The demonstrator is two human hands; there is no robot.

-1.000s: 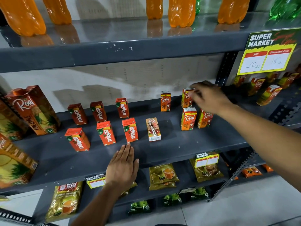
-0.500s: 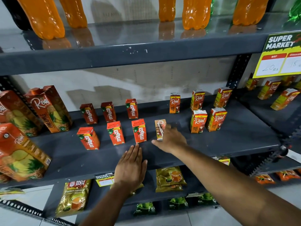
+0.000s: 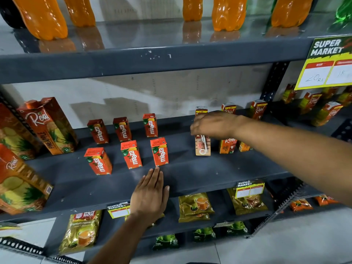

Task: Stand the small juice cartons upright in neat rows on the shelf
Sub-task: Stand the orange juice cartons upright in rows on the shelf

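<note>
My right hand grips the top of a small juice carton. That carton stands upright on the grey middle shelf, its straw side toward me, just left of a small Real carton. More small Real cartons stand behind my hand, one of them at the back right. To the left, several red Maaza cartons stand upright in two rows of three. My left hand lies flat on the shelf's front edge, fingers together, holding nothing.
Large Real pineapple cartons fill the shelf's left end. Orange soda bottles stand on the shelf above. Tea pouches lie on the shelf below. A yellow price sign hangs at the upper right, with more small cartons on the neighbouring rack.
My right hand left the back Real cartons, took hold of the straw-side carton, and has shifted it right toward the Real cartons. My left hand stayed flat on the shelf edge.
</note>
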